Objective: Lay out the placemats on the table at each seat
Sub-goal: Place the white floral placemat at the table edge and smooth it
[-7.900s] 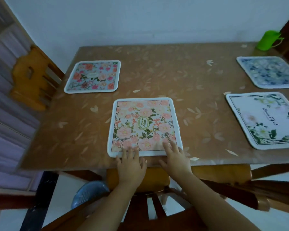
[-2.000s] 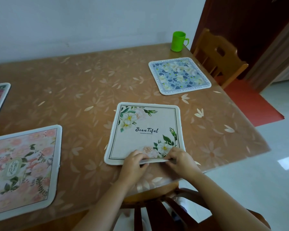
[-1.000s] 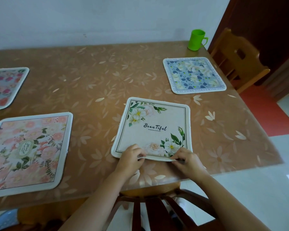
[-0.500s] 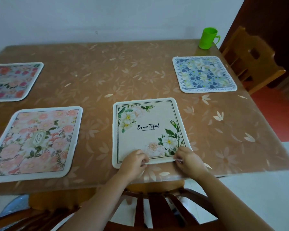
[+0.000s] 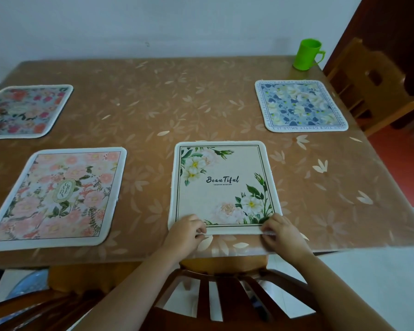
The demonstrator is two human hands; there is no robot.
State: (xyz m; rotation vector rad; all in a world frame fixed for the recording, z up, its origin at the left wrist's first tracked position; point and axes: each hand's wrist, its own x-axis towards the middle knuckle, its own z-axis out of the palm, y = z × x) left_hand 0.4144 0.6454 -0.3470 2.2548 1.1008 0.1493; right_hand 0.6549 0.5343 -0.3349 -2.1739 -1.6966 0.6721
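Observation:
A cream "Beautiful" placemat with white flowers lies flat near the table's front edge, squared to it. My left hand pinches its near left corner and my right hand pinches its near right corner. A pink floral placemat lies to the left of it. A red-and-pink flowered placemat sits at the far left, and a blue floral placemat at the far right.
The table has a brown leaf-patterned cover. A green mug stands at its far right corner. A wooden chair is at the right side, and a dark chair back stands right below my arms.
The cream placemat has been turned from skewed to square with the table edge, both hands staying on its near corners. My view has swung left, showing more of the table.

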